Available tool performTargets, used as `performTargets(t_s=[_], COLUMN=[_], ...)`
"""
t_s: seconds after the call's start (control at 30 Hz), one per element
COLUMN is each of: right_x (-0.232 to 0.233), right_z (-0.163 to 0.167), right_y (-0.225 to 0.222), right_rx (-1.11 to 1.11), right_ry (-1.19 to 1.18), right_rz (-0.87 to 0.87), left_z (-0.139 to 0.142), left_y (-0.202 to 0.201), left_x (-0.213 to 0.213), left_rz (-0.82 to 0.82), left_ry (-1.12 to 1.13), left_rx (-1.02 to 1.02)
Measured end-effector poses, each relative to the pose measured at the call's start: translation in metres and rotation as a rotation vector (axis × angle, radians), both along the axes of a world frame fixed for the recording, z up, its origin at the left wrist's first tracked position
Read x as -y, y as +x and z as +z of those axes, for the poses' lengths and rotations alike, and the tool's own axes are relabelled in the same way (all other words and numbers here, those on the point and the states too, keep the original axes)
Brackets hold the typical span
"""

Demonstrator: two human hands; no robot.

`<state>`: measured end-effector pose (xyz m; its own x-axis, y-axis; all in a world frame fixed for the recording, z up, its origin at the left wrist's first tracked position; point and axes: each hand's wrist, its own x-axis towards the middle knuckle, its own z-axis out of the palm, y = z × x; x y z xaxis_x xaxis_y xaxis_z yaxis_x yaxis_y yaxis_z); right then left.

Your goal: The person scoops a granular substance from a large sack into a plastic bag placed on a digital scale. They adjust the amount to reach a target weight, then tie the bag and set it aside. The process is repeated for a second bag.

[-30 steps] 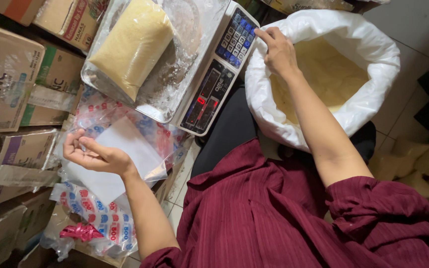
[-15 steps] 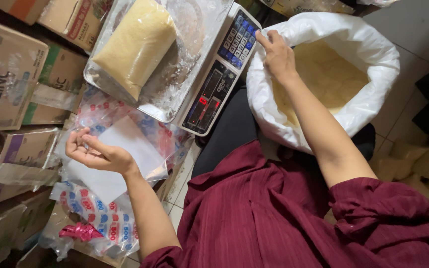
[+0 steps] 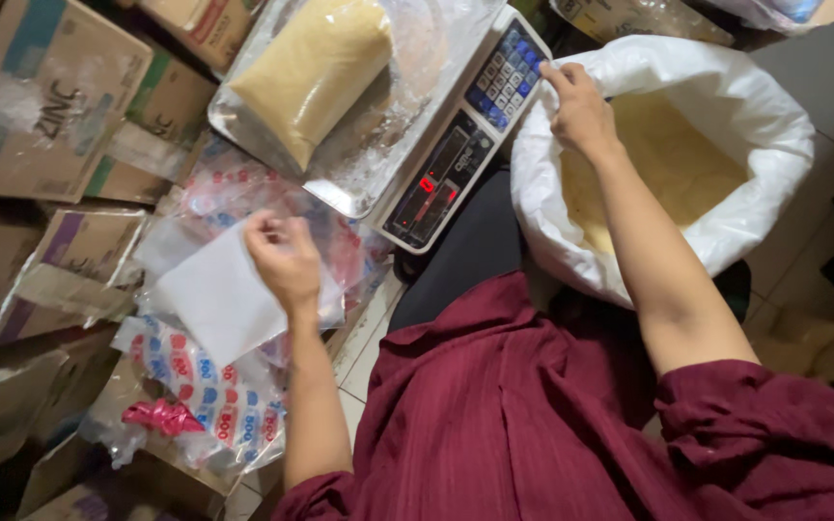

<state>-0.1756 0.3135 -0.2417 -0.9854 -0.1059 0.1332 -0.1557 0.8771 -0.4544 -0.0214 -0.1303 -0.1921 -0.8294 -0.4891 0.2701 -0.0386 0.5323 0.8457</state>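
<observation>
A person in a maroon shirt works over a digital scale [image 3: 441, 145], whose steel pan [image 3: 272, 145] carries a clear bag of yellow grain [image 3: 311, 63] lying flat. The left hand [image 3: 285, 259] pinches an empty clear plastic bag [image 3: 219, 294] by its top edge, lifted above a heap of printed plastic bags [image 3: 205, 386]. The right hand [image 3: 581, 108] closes its grip on the rolled rim of a white sack [image 3: 755, 145], apparently holding it open beside the scale's keypad; loose yellow grain [image 3: 687, 164] fills its lower part. Cardboard boxes [image 3: 50, 106] crowd the left.
</observation>
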Motion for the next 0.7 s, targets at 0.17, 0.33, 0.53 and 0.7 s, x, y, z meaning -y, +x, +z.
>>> performTargets(t_s=[0.17, 0.33, 0.53, 0.7], right_x=[0.040, 0.118, 0.210, 0.276], right_z=[0.032, 0.057, 0.068, 0.053], right_y=[0.037, 0.117, 0.182, 0.195], right_rx=[-0.369, -0.454, -0.232, -0.128], right_ry=[-0.249, -0.586, -0.748, -0.792], right_rz=[-0.040, -0.119, 0.310, 0.510], left_z=[-0.008, -0.008, -0.007, -0.010], left_y=[0.018, 0.024, 0.035, 0.058], left_x=[-0.037, -0.039, -0.012, 0.009], left_rz=[0.052, 0.044, 0.086, 0.055], left_ry=[-0.432, -0.558, 0.005, 0.110], left_rx=[0.391, 0.417, 0.234, 0.065])
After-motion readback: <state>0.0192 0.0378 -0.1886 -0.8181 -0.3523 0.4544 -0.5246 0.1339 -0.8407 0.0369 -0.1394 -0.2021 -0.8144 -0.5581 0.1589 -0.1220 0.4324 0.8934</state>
